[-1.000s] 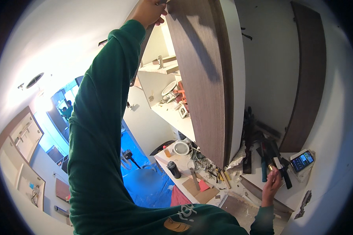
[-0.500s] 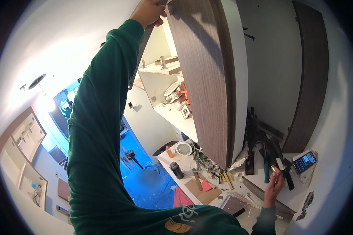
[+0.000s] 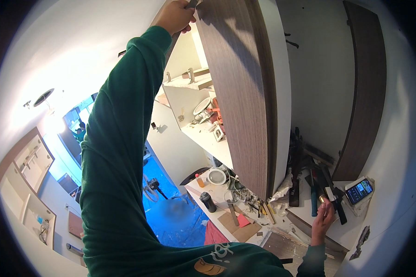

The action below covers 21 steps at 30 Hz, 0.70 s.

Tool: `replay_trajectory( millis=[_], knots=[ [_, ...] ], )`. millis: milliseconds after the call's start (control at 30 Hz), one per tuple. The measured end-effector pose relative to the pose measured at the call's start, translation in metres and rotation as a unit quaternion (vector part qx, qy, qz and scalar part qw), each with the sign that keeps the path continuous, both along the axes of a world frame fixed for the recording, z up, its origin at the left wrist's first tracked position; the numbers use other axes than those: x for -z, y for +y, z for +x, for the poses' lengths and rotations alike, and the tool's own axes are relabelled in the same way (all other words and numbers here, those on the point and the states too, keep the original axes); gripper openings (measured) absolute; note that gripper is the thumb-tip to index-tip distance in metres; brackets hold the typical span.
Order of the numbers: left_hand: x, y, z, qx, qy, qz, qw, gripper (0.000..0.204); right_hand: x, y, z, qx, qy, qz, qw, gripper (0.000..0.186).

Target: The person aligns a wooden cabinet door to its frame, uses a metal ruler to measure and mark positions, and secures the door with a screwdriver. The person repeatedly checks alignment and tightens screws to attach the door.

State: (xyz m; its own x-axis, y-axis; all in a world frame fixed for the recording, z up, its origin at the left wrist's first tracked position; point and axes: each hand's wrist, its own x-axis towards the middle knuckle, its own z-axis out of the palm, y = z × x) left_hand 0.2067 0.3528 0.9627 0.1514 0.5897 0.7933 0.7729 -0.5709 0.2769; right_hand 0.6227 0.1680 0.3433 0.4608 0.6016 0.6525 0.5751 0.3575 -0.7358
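High up, my left hand (image 3: pixel 174 17) is closed with its fingers curled round a dark flat piece (image 3: pixel 192 3), whose kind I cannot make out. It is beside the upper end of a tall brown wood-grain panel (image 3: pixel 238 97). At the lower right my right hand (image 3: pixel 323 219) is closed too, pinching a small brass-coloured piece (image 3: pixel 321 199) at its fingertips. That hand is just beside a heap of tools on a white surface, among them a green-handled tool (image 3: pixel 314 201). A phone (image 3: pixel 358 191) with a lit screen leans close by.
Behind the panel, an open cabinet shelf (image 3: pixel 212 143) holds round light fittings and orange items. Below, a white worktop (image 3: pixel 219 217) carries a black tumbler (image 3: pixel 208 201), an orange bottle (image 3: pixel 199 180) and scattered scraps. Another brown panel (image 3: pixel 367 92) stands at the right. Blue sheeting (image 3: pixel 175 226) covers the floor.
My left hand has tilted slightly, and more of the dark piece shows above its fingers. The right hand stays in place. A distant person at the left has shifted.
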Motion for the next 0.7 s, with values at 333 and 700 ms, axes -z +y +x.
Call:
replay_trajectory(
  millis=[333, 700],
  knots=[
    [0.004, -0.005, 0.009, -0.013, 0.001, 0.017, 1.000, 0.025, 0.006, 0.002, 0.004, 0.015, -0.015, 0.002, 1.000, 0.038],
    [0.010, -0.004, 0.020, -0.066, 0.038, 0.070, 0.995, 0.028, 0.007, 0.002, 0.004, 0.002, 0.008, 0.005, 1.000, 0.038]
  ],
)
